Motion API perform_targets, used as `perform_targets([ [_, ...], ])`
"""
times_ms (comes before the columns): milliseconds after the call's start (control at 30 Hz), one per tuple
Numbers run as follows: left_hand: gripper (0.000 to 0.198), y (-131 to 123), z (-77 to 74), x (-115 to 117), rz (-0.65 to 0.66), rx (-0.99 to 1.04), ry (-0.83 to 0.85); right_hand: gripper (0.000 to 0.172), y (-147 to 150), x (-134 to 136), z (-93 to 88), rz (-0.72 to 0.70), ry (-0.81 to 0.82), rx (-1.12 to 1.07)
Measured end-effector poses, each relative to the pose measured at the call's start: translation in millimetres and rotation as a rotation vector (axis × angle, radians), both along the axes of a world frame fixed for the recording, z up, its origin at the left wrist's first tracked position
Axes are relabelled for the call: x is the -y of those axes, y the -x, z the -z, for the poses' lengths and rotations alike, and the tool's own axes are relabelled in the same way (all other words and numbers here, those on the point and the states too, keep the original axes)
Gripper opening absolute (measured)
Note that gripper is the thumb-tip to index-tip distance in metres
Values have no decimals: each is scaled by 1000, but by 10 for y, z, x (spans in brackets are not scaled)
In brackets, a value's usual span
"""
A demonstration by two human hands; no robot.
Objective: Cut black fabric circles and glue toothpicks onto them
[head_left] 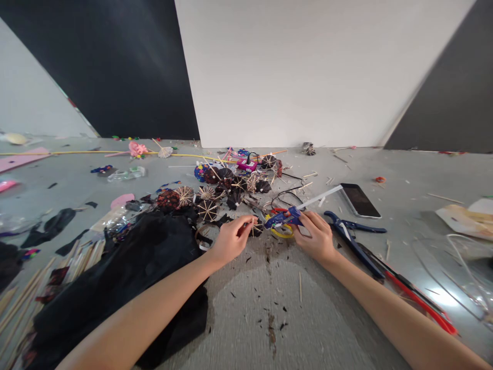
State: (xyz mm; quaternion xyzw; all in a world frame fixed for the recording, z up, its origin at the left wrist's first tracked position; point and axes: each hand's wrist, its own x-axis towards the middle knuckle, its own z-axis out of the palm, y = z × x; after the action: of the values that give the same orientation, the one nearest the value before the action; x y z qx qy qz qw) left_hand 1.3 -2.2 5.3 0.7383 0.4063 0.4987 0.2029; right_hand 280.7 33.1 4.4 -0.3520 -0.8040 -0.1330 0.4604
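Note:
My left hand (233, 236) is closed, thumb and fingers pinching a small black umbrella with thin wooden ribs (257, 227). Wrapped in my right hand (316, 237) is a blue hot glue gun (287, 218), its nozzle pointing left, close to the umbrella. A long white glue stick (321, 197) juts from the gun's back end. Just beneath the gun lies a yellow ring (284, 232), partly hidden. Several similar miniature umbrellas (208, 209) are heaped beyond my left hand, some black and some patterned.
Black fabric (154, 257) spreads under my left forearm, beside a bundle of wooden sticks (82, 259). To the right lie a phone (361, 200), dark blue-handled pliers (356, 244) and a red-edged tool (419, 298). A pink box with a cable (246, 165) sits behind the umbrellas.

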Motion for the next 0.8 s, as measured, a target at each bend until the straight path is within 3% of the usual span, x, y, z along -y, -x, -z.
perform_targets([
  [800,22,7,20,-10,41,-31,-54,32,-16,-18,22,8,-43,-1],
])
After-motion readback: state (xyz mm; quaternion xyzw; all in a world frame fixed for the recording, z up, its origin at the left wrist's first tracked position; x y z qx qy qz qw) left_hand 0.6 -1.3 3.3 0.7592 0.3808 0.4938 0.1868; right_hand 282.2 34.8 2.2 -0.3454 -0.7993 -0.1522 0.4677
